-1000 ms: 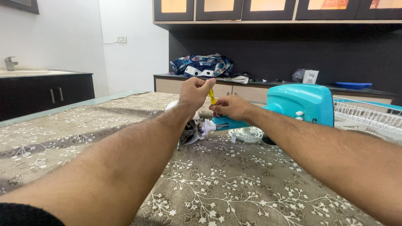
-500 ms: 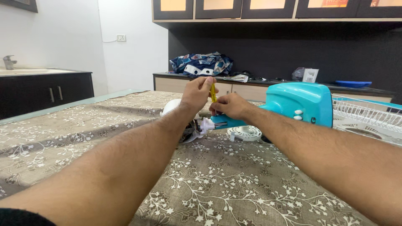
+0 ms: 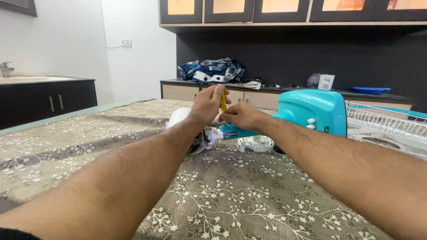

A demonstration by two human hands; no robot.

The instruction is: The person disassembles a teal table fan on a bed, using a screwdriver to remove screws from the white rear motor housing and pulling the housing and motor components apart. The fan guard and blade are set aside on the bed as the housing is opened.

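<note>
The left hand (image 3: 207,104) is closed round a yellow-handled screwdriver (image 3: 223,102), its tip hidden behind the right hand (image 3: 239,116), which clasps the neck of the turquoise plastic fan body (image 3: 311,111) lying toward the far edge of the floral-clothed table (image 3: 231,195). The white motor housing (image 3: 180,116) is mostly covered by the left wrist.

Yellow-handled screwdriver (image 3: 223,102) stands upright over the teal fan body's (image 3: 311,111) neck.

A small white box-shaped package with a slotted front (image 3: 328,82) stands on the far dark bench. Orange book covers (image 3: 351,5) show behind the glass cabinet doors above.
</note>
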